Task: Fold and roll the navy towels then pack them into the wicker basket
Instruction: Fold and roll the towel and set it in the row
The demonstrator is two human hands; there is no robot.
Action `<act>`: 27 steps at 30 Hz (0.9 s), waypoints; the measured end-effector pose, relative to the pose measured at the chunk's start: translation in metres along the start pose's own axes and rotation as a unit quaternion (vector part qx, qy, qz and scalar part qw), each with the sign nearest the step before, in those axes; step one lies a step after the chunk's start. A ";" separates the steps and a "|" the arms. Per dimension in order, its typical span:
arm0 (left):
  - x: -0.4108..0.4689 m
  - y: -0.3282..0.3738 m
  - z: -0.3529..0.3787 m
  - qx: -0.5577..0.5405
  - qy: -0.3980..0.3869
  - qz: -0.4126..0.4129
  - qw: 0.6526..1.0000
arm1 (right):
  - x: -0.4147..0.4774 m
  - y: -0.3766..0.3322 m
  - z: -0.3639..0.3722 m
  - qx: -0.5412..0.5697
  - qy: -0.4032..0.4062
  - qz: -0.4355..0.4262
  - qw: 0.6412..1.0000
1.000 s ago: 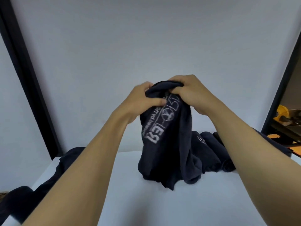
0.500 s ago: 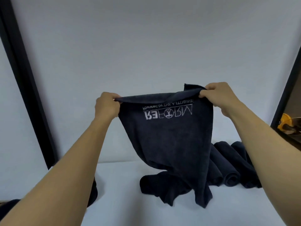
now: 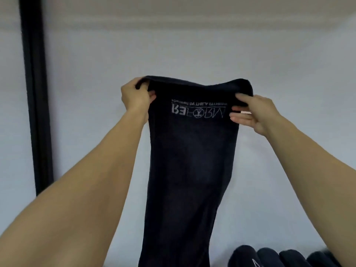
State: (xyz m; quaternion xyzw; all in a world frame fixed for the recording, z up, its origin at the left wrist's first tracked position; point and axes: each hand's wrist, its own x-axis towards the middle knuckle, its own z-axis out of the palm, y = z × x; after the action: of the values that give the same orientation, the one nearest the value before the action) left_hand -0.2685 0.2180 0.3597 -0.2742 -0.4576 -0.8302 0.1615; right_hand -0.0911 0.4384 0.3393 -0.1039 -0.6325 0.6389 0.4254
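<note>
Pinching its top corners, left hand [image 3: 135, 97] and right hand [image 3: 258, 114] hold the navy towel [image 3: 190, 160] hanging vertically, logo [image 3: 198, 111] inverted.

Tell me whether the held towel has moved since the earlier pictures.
Yes. The towel has gone up: its top edge, in the left hand and right hand, now sits far higher above the rolled towels.

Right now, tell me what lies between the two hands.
In the head view, the navy towel is stretched from the left hand to the right hand, its white lettering upside down just under the top edge.
</note>
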 end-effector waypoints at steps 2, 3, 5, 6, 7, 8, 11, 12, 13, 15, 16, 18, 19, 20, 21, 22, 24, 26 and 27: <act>0.009 0.026 0.012 -0.004 -0.012 0.040 0.999 | 0.003 -0.019 0.004 0.044 -0.006 -0.022 0.999; 0.011 0.038 0.016 -0.007 -0.022 0.056 0.998 | 0.003 -0.028 0.005 0.060 -0.007 -0.036 0.998; 0.008 0.057 0.018 -0.022 -0.032 0.078 0.996 | -0.002 -0.041 0.005 0.069 -0.003 -0.060 0.996; 0.005 0.065 0.017 -0.031 -0.033 0.082 0.996 | -0.009 -0.046 0.004 0.067 -0.002 -0.068 0.995; -0.001 0.071 0.014 -0.040 -0.034 0.084 0.995 | -0.017 -0.049 0.003 0.061 0.001 -0.072 0.996; -0.008 0.075 0.009 -0.047 -0.034 0.084 0.995 | -0.028 -0.051 0.001 0.051 0.004 -0.074 0.996; -0.038 0.084 -0.010 -0.037 -0.030 0.078 0.996 | -0.068 -0.051 -0.008 0.005 0.013 -0.067 0.998; -0.050 0.087 -0.018 -0.035 -0.026 0.072 0.996 | -0.083 -0.051 -0.012 -0.015 0.013 -0.060 0.998; -0.065 0.090 -0.028 -0.035 -0.025 0.063 0.997 | -0.102 -0.049 -0.017 -0.037 0.011 -0.054 0.998; -0.099 0.097 -0.053 -0.033 -0.026 0.047 0.998 | -0.141 -0.046 -0.026 -0.073 -0.007 -0.045 0.996; -0.117 0.100 -0.065 -0.025 -0.029 0.041 0.998 | -0.161 -0.043 -0.031 -0.093 -0.015 -0.044 0.995; -0.156 0.103 -0.091 0.018 -0.032 0.036 0.999 | -0.205 -0.034 -0.041 -0.136 -0.017 -0.052 0.989; -0.176 0.103 -0.104 0.048 -0.034 0.030 0.998 | -0.226 -0.026 -0.048 -0.154 -0.014 -0.054 0.987; -0.196 0.102 -0.119 0.073 -0.039 0.019 0.996 | -0.247 -0.017 -0.054 -0.168 -0.009 -0.050 0.984; -0.215 0.100 -0.134 0.087 -0.047 0.004 0.995 | -0.267 -0.007 -0.060 -0.183 -0.005 -0.040 0.982; -0.234 0.099 -0.148 0.093 -0.056 -0.014 0.994 | -0.285 0.003 -0.067 -0.194 -0.004 -0.025 0.981; -0.269 0.093 -0.175 0.112 -0.070 -0.057 0.990 | -0.318 0.025 -0.082 -0.202 -0.013 0.015 0.979; -0.301 0.087 -0.199 0.152 -0.082 -0.101 0.980 | -0.344 0.047 -0.094 -0.181 -0.036 0.062 0.981; -0.314 0.081 -0.213 0.178 -0.089 -0.115 0.973 | -0.354 0.057 -0.100 -0.164 -0.047 0.085 0.982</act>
State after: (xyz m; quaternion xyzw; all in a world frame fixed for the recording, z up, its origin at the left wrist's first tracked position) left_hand -0.0411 0.0000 0.1330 -0.2595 -0.6390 -0.7208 0.0698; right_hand 0.1702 0.2805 0.1268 -0.1957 -0.7364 0.5648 0.3168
